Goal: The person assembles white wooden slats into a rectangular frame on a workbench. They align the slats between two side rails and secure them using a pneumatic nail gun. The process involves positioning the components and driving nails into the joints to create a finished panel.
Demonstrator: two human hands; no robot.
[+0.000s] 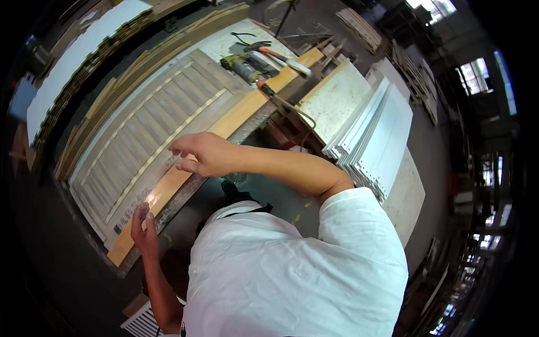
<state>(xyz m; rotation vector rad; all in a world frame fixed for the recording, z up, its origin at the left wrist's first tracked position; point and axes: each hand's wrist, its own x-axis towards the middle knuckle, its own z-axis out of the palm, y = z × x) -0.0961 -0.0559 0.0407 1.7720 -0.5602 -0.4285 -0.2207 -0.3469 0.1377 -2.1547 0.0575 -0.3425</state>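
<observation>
A grey-brown wooden panel with a row of slats [163, 106] lies on the bench. Along its near edge runs a smooth, lighter wooden board [238, 115]. My left hand [145, 233] is at the board's left part, thumb and fingers closed together at its surface. Whatever they may pinch is too small to make out; a bright glare lies beside the fingertips. Over the middle of the board hovers my right hand [205, 154], its fingers bent and the thumb apart, with nothing visible between them. Dark handwritten marks [132, 210] show on the panel's frame.
At the bench's far end lie a hammer [286, 60], a power tool [241, 68] and an orange-and-black handle [265, 88] with a cord. White-topped boards [84, 62] are stacked at left. White panels [373, 137] and a pale sheet [337, 101] stand to the right.
</observation>
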